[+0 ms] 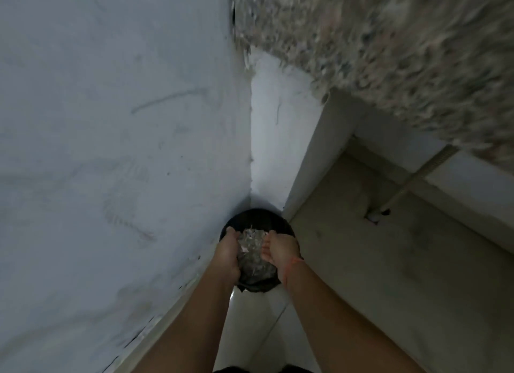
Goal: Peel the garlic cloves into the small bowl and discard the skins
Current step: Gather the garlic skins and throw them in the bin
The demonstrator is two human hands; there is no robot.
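A black bin [257, 218] lined with a dark bag stands on the floor in the corner below me. Both my hands are stretched down over it. Between them sits a crumpled, glinting sheet holding pale garlic skins [251, 243]. My left hand [228, 254] grips the sheet's left edge with curled fingers. Curled round the sheet's right edge is my right hand [281, 250]. The small bowl and the garlic cloves are out of view.
A white wall [111, 150] rises close on the left. On the right a speckled stone counter [389, 52] overhangs a pale cabinet side [314, 155]. A thin hose [417, 175] runs down to the beige floor [375, 261] beside the bin.
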